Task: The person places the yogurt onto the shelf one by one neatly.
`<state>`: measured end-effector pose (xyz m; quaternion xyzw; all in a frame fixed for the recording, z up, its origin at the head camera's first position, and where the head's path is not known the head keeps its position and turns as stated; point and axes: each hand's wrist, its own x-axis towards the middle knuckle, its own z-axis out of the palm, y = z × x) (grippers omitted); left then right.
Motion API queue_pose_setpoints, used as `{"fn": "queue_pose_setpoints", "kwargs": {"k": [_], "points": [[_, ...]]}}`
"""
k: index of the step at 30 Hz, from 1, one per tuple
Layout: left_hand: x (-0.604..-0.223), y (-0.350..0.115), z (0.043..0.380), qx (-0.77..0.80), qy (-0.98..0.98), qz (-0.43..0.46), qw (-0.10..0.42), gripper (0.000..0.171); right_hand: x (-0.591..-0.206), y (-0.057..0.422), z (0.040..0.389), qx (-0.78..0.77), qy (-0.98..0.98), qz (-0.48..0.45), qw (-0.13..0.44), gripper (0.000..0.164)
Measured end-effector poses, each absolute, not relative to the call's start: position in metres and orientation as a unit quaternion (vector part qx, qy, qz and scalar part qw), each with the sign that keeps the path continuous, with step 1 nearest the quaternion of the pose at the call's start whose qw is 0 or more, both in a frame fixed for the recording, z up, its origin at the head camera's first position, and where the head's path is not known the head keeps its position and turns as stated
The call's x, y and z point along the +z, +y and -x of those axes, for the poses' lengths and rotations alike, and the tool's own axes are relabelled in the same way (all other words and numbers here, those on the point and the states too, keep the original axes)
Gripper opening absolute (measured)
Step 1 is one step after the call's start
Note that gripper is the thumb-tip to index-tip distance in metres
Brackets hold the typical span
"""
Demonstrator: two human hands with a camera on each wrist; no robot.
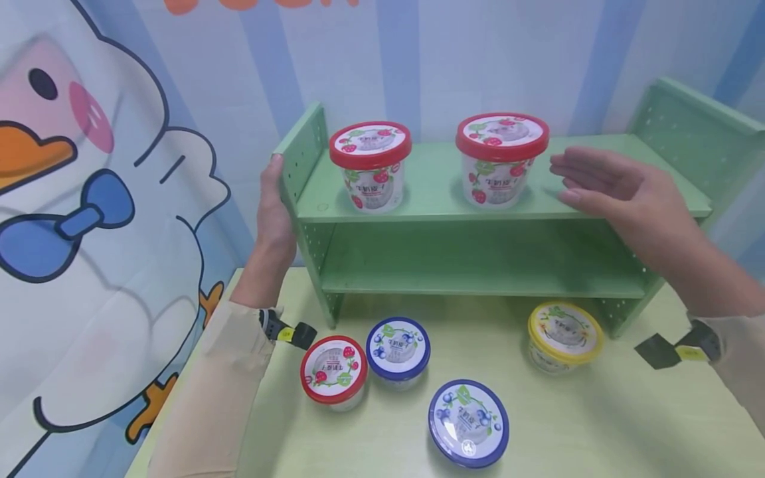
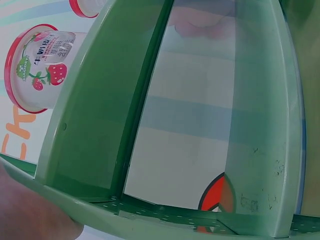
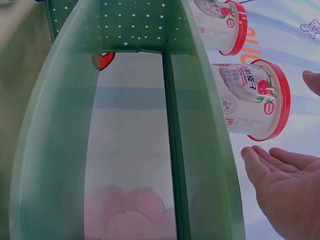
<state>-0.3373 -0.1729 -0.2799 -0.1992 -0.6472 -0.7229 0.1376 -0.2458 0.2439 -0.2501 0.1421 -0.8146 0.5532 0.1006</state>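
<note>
My left hand (image 1: 275, 212) rests against the outer side of the green shelf's (image 1: 478, 216) left panel. Part of that hand (image 2: 35, 212) also shows at the lower left corner of the left wrist view. Over the top board, my right hand (image 1: 621, 189) holds nothing, thumb apart from nearly straight fingers. Just left of it, a red-lidded strawberry cup (image 1: 501, 162) stands upright, a small gap from the fingertips; the right wrist view shows this cup (image 3: 252, 100) beside the hand (image 3: 290, 187). Another red-lidded strawberry cup (image 1: 372, 169) is upright near the board's left end.
Below the shelf, on the pale table (image 1: 382, 438), are a red-lidded cup (image 1: 335, 372), a blue-lidded cup (image 1: 398, 350), a second blue-lidded cup (image 1: 469, 425) nearer the front and a yellow-lidded cup (image 1: 564, 335) at right. A cartoon-printed cloth (image 1: 197, 79) hangs behind.
</note>
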Motion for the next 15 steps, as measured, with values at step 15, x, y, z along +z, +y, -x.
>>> {"fn": "queue_pose_setpoints", "kwargs": {"k": [15], "points": [[-0.28, -0.172, 0.337, -0.728, -0.633, 0.215, 0.15, 0.057, -0.262, 0.253, 0.229, 0.686, -0.688, -0.209, 0.113, 0.053]]}}
